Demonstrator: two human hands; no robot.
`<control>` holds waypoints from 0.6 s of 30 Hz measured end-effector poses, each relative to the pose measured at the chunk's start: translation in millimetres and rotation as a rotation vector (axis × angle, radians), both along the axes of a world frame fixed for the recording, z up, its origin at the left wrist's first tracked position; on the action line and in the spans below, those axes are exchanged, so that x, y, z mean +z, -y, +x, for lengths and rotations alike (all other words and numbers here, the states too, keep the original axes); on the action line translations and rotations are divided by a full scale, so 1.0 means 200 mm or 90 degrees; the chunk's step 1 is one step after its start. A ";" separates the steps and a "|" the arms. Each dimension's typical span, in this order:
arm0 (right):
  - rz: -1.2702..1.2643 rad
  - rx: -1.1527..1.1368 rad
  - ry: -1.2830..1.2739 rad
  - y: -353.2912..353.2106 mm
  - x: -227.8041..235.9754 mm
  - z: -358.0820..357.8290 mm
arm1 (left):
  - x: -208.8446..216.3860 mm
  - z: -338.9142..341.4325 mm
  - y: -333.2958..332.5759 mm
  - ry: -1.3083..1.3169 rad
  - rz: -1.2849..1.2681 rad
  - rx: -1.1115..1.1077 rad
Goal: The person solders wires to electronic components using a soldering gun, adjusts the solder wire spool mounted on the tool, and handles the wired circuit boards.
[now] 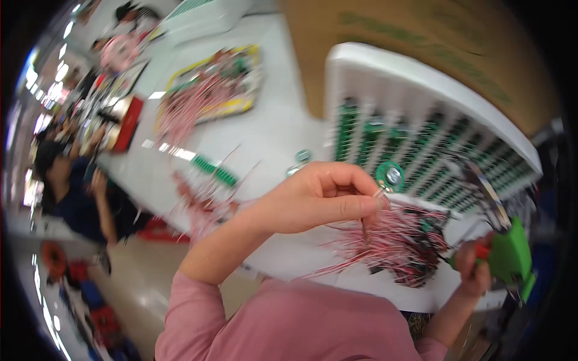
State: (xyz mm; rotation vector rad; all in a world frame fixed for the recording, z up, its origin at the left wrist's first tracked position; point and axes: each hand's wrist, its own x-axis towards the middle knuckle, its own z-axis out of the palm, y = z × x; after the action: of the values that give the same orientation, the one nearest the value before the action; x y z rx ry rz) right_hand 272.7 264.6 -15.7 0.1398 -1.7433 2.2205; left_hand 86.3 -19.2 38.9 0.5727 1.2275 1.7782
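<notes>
My left hand (328, 201) is closed, its thumb and forefinger pinching the lower edge of a small round green circuit board (382, 175) that carries a shiny silver disc-shaped part (394, 175). On the right, my right hand (472, 268) is wrapped round the handle of a green gun-shaped tool (509, 256), which looks like a soldering gun. It has a red trigger (481, 251) and a long metal front (484, 186) slanting up and left over the tray. Beneath my left hand lies a heap of red and white wires (391, 240) with dark parts at their right ends.
A white foam tray (421, 63) holds rows of green boards (421, 141), beside brown cardboard (409, 24). More wires (192, 105) lie in a yellow-edged tray (256, 75). Near my left forearm are a green strip (215, 170) and loose wires (201, 201). Another person (78, 186) sits at left.
</notes>
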 end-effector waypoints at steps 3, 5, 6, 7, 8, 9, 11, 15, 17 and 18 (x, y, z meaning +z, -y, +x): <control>0.020 -0.068 -0.049 0.04 0.03 0.10 | 0.10 0.03 0.39 0.034 -0.051 0.055; 0.046 -0.035 -0.026 0.07 0.07 0.07 | 0.11 0.06 0.71 0.015 -0.093 0.170; 0.059 -0.035 -0.025 0.11 0.08 0.04 | 0.09 0.11 0.82 0.019 -0.132 0.282; 0.054 -0.023 -0.020 0.13 0.06 0.02 | 0.06 0.13 0.90 -0.003 -0.216 0.354; 0.049 -0.020 -0.023 0.14 0.05 0.00 | 0.02 0.16 0.96 -0.031 -0.300 0.429; 0.046 -0.021 -0.027 0.15 0.03 -0.01 | -0.03 0.18 0.99 -0.037 -0.314 0.483; 0.046 -0.009 -0.031 0.18 0.05 0.00 | -0.14 0.17 0.99 -0.089 -0.374 0.502; 0.062 -0.010 -0.052 0.24 0.07 0.06 | -0.35 0.16 0.90 -0.583 -0.734 0.498; 0.063 -0.013 -0.061 0.24 0.09 0.10 | -0.40 0.17 0.90 -0.674 -0.762 0.512; 0.061 -0.021 -0.066 0.24 0.09 0.14 | -0.42 0.16 0.88 -0.767 -0.788 0.519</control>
State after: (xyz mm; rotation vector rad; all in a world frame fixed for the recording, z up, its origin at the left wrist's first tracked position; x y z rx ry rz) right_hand 299.7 216.8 2.5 0.2413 -1.7840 2.0686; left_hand 117.5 -196.1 -46.0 0.3360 3.3223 0.6369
